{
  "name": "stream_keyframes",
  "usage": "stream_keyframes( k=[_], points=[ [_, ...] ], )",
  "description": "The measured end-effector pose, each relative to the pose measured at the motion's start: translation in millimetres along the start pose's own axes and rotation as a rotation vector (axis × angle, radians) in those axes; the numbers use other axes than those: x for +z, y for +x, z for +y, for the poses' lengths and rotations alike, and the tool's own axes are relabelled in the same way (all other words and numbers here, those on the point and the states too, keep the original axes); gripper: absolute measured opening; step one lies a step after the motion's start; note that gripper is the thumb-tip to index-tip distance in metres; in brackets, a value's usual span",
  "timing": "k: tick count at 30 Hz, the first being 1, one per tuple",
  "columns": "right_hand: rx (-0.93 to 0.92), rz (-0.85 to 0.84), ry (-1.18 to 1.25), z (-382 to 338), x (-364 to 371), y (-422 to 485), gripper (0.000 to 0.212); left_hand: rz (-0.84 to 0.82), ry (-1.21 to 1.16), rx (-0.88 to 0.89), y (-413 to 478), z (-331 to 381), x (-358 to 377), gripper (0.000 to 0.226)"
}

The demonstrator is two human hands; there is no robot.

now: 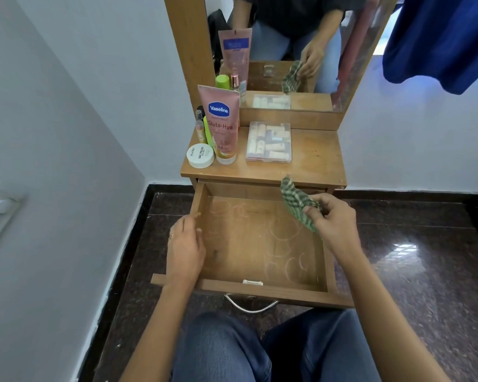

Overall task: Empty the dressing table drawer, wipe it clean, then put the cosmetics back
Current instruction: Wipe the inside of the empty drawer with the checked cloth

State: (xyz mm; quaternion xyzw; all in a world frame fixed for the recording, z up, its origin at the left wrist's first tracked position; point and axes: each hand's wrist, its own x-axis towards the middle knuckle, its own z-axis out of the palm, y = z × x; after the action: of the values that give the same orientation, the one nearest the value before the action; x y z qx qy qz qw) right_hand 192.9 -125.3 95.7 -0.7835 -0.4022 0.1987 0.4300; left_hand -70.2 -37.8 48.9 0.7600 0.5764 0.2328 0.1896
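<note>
I am looking down at the drawer [260, 244] standing pulled out between the hands, its bare wooden bottom showing pale swirled marks.

My right hand [334, 219] is pinching a green checked cloth [298, 205] between thumb and curled fingers, holding it just above the drawer's far right corner, while my left hand [185, 244] is lying with relaxed fingers along the drawer's left wall, gripping nothing. Beyond both hands the cosmetics are sitting on the bench [315, 166]: a clear plastic box [268, 142] of small tubes ahead of the right hand, and ahead of the left hand a pink Vaseline tube [221, 125] standing upright, a white round jar [200, 155] touching its base, and a few small bottles [200, 128] just behind. A mirror [329, 37] is rising beyond the bench, and blue fabric [439, 37] is hanging far right of the right hand.
</note>
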Motion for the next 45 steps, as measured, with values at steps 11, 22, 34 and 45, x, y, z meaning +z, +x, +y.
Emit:
stream_keyframes(
  k=[11,22,34,45],
  points=[
    [-0.034,-0.459,-0.805,31,52,-24,0.029,-0.069,-0.006,-0.003,-3,-5,6,0.034],
    [0.129,-0.632,-0.672,34,81,-8,0.064,-0.076,0.016,-0.016,-1,-3,6,0.036],
    [0.305,-0.605,-0.709,47,92,1,0.067,-0.069,0.003,-0.021,-6,-5,6,0.037],
    [0.165,-0.681,-0.749,25,123,-3,0.067,-0.062,0.01,-0.01,-4,-3,5,0.036]
  ],
)
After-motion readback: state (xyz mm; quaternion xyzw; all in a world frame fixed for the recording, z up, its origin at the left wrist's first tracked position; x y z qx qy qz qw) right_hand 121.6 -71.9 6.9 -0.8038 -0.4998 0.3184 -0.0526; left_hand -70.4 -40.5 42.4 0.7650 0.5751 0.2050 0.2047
